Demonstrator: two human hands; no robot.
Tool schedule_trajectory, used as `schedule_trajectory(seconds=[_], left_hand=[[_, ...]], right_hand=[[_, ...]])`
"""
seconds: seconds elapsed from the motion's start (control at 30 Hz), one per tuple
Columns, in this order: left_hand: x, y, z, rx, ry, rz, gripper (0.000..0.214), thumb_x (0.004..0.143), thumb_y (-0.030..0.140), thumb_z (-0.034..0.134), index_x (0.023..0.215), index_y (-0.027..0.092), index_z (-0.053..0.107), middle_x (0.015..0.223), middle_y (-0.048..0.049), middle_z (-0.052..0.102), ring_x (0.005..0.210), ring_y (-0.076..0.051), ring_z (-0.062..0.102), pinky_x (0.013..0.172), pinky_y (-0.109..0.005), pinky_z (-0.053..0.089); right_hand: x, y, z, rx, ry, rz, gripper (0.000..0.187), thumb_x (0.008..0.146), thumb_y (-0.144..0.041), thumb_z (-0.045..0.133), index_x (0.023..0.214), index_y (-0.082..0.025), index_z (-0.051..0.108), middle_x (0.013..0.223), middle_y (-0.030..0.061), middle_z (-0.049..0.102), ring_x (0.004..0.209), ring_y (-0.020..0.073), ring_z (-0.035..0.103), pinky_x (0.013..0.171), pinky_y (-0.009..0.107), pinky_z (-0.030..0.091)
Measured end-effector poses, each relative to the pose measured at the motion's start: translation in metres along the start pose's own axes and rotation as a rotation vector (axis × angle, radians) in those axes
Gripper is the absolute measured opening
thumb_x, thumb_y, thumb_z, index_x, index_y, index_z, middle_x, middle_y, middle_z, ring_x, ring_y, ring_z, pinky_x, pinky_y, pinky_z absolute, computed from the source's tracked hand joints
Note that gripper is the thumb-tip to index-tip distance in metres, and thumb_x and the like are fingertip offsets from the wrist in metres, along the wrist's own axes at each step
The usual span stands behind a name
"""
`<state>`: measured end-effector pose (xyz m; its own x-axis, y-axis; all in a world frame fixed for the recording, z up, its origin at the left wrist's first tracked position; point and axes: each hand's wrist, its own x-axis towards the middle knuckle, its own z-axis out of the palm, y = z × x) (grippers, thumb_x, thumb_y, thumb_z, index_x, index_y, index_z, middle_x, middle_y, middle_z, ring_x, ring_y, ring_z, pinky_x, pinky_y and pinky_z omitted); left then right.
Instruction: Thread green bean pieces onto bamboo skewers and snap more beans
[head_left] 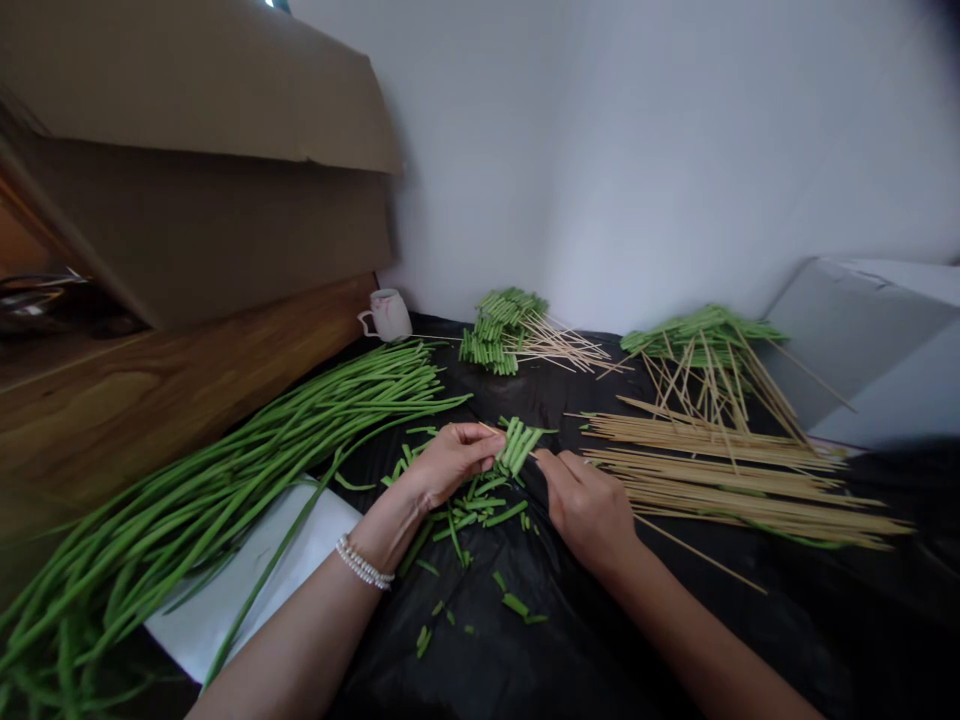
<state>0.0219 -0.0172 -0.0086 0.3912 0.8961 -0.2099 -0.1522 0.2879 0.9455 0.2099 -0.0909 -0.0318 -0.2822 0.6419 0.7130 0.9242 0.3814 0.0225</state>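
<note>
A bamboo skewer carries a row of short green long-bean pieces (519, 447) threaded crosswise between my hands. My left hand (459, 458) is closed in a pinch at the skewer's tip end, close against the pieces; its fingertips partly hide what they press on. On the other side, my right hand (589, 500) is wrapped round the skewer's shaft, and a thin stick (701, 553) shows beyond it to the lower right. Loose cut bean pieces (480, 505) lie scattered beneath both hands on the black plastic sheet (570, 640).
Whole long beans (300, 430) stretch along the left over a white sheet (259, 560). Bare skewers (735, 480) lie at right. Filled skewers are piled at the back (502, 325) and back right (701, 330). A mug (390, 315), cardboard box (202, 150) and white box (862, 340) stand around.
</note>
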Motion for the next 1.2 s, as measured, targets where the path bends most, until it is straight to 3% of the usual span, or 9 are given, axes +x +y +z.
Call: schedule_trajectory(seconds=[0.13, 0.27, 0.5, 0.7, 0.83, 0.97, 1.1, 1.2], left_hand=[[0.001, -0.003, 0.000, 0.061, 0.006, 0.010, 0.031, 0.057, 0.036, 0.085, 0.074, 0.013, 0.073, 0.071, -0.0006, 0.064, 0.061, -0.006, 0.051, 0.063, -0.020, 0.040], [0.001, -0.003, -0.002, 0.341, -0.009, 0.081, 0.032, 0.062, 0.038, 0.081, 0.080, 0.013, 0.073, 0.073, -0.0018, 0.066, 0.062, -0.009, 0.052, 0.063, -0.022, 0.040], [-0.009, 0.000, -0.003, 1.039, -0.314, 0.261, 0.025, 0.062, 0.040, 0.080, 0.066, 0.016, 0.073, 0.064, -0.0004, 0.060, 0.066, -0.014, 0.053, 0.061, -0.024, 0.037], [-0.016, 0.002, 0.002, 1.284, -0.397, 0.370, 0.017, 0.062, 0.033, 0.080, 0.070, 0.020, 0.074, 0.076, -0.0013, 0.062, 0.080, -0.018, 0.053, 0.074, -0.027, 0.036], [-0.012, 0.002, -0.003, 1.172, -0.360, 0.400, 0.007, 0.068, 0.025, 0.074, 0.070, 0.018, 0.072, 0.076, -0.0012, 0.063, 0.076, -0.016, 0.054, 0.075, -0.026, 0.038], [-0.002, 0.000, -0.015, 0.898, -0.132, 0.311, 0.013, 0.074, 0.029, 0.068, 0.075, 0.016, 0.070, 0.072, -0.0014, 0.066, 0.065, -0.013, 0.056, 0.062, -0.024, 0.040], [0.008, 0.002, -0.020, 0.491, 0.115, 0.251, 0.018, 0.068, 0.027, 0.076, 0.079, 0.014, 0.070, 0.070, -0.0020, 0.069, 0.064, -0.012, 0.059, 0.062, -0.022, 0.043], [0.009, 0.006, -0.020, 0.098, 0.194, 0.129, 0.025, 0.065, 0.023, 0.080, 0.087, 0.013, 0.071, 0.078, -0.0039, 0.071, 0.067, -0.010, 0.062, 0.064, -0.020, 0.045]], right_hand=[[0.000, 0.000, 0.000, -0.017, 0.011, -0.008, 0.027, 0.091, -0.014, 0.044, 0.102, -0.015, 0.068, 0.069, 0.0008, 0.058, 0.060, 0.0131, 0.052, 0.059, 0.027, 0.032], [0.001, 0.006, -0.001, -0.045, 0.026, 0.008, 0.026, 0.091, -0.015, 0.044, 0.103, -0.015, 0.068, 0.070, 0.0012, 0.060, 0.061, 0.0132, 0.052, 0.059, 0.027, 0.031], [0.003, 0.014, -0.001, -0.065, 0.045, 0.080, 0.024, 0.092, -0.018, 0.046, 0.104, -0.016, 0.067, 0.073, 0.0017, 0.063, 0.062, 0.0133, 0.053, 0.057, 0.028, 0.030], [0.002, 0.012, -0.001, -0.071, 0.032, 0.067, 0.025, 0.092, -0.019, 0.046, 0.103, -0.016, 0.068, 0.070, 0.0012, 0.061, 0.060, 0.0124, 0.052, 0.058, 0.028, 0.030], [0.003, 0.013, -0.002, -0.079, 0.040, 0.074, 0.025, 0.093, -0.018, 0.045, 0.103, -0.016, 0.068, 0.071, 0.0020, 0.063, 0.060, 0.0123, 0.052, 0.057, 0.028, 0.029], [0.003, 0.014, -0.002, -0.062, 0.072, 0.078, 0.026, 0.093, -0.019, 0.045, 0.104, -0.016, 0.067, 0.074, 0.0026, 0.064, 0.062, 0.0125, 0.053, 0.058, 0.027, 0.030], [0.003, 0.012, -0.002, -0.057, 0.081, 0.070, 0.024, 0.093, -0.019, 0.046, 0.104, -0.017, 0.068, 0.071, 0.0011, 0.062, 0.061, 0.0124, 0.053, 0.057, 0.028, 0.030], [0.003, 0.009, -0.003, -0.064, 0.074, 0.044, 0.024, 0.092, -0.017, 0.047, 0.103, -0.017, 0.068, 0.069, 0.0003, 0.061, 0.058, 0.0116, 0.051, 0.057, 0.027, 0.030]])
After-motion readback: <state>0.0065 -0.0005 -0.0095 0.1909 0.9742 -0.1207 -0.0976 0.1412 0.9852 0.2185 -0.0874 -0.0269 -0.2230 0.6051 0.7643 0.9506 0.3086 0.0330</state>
